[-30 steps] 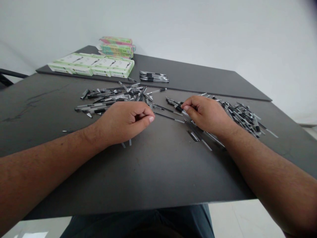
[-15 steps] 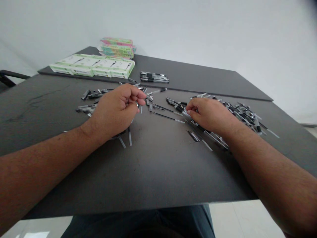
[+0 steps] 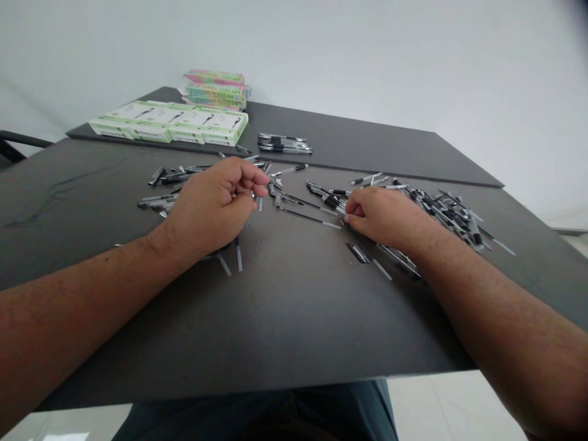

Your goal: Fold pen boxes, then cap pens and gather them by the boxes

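Note:
My left hand (image 3: pixel 220 199) hovers over the left part of the scattered pen parts, its fingers curled in toward the thumb. Whatever lies between those fingertips is hidden from me. My right hand (image 3: pixel 379 211) is down among loose pens, thumb and forefinger drawn together beside several black-gripped pens (image 3: pixel 321 191); I cannot make out what they pinch. Between the hands lie thin ink refills (image 3: pixel 310 218) with dark and clear sections. Below the right hand are short black pen caps (image 3: pixel 357 252). Clear pen barrels (image 3: pixel 158 201) lie left of my left hand.
A large pile of pens and parts (image 3: pixel 452 211) spreads to the right. Farther back, a neat row of pens (image 3: pixel 285 144) lies on a raised dark board (image 3: pixel 367 141). Green-white boxes (image 3: pixel 169 122) and stacked colourful packets (image 3: pixel 215 90) stand at the back left of the dark table (image 3: pixel 275 331).
My right hand has shifted slightly lower, and its fingers have drawn closer together at the pens. My left hand keeps nearly the same pose. The whole view has moved slightly.

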The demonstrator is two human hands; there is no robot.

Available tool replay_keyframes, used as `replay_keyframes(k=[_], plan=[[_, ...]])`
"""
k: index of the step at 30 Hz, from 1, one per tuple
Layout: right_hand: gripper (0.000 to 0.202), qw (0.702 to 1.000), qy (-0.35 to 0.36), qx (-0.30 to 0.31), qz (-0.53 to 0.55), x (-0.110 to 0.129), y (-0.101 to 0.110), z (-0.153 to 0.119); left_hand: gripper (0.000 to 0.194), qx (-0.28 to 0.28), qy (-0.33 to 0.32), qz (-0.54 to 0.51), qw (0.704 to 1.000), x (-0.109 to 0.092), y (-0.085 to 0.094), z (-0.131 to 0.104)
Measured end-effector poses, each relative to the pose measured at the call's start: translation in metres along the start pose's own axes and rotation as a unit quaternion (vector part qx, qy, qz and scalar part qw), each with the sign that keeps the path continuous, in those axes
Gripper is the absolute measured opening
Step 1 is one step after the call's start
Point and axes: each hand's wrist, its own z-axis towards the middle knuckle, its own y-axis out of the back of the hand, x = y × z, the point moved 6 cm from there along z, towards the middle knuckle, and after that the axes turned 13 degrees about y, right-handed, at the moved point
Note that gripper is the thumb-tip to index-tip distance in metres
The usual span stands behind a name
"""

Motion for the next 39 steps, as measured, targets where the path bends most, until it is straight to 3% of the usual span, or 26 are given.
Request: replay_keyframes(k=[11, 16, 22, 26, 30, 35, 39], plan=[[0.017, 0.999, -0.028, 0.028, -0.027, -0.001, -0.005, 0.002, 0.034, 0.004, -0.002, 0.027, 1.000, -0.006, 0.000, -0.001], [0.022, 0.998, -0.047, 0.046, -0.020, -0.001, -0.007, 0.004, 0.034, -0.034, -0.032, -0.002, 0.999, -0.002, -0.001, 0.001], [0.021, 0.991, -0.063, -0.117, 0.013, -0.007, 0.011, -0.002, 0.037, -0.038, -0.041, -0.016, 0.998, 0.000, -0.004, 0.002], [0.022, 0.979, -0.086, -0.171, 0.071, -0.007, 0.022, -0.007, 0.037, -0.035, -0.034, -0.019, 0.999, -0.002, -0.004, 0.001], [0.038, 0.975, -0.040, -0.182, 0.121, 0.003, 0.022, -0.005, 0.037, -0.038, -0.022, -0.023, 0.999, -0.002, -0.003, 0.001], [0.030, 0.980, 0.030, -0.157, 0.119, 0.015, 0.010, -0.002, 0.036, -0.037, -0.026, -0.022, 0.999, -0.003, -0.004, 0.000], [0.026, 0.989, 0.076, -0.097, 0.082, 0.026, 0.002, -0.002, 0.038, -0.035, -0.035, -0.013, 0.999, -0.003, -0.004, 0.001]])
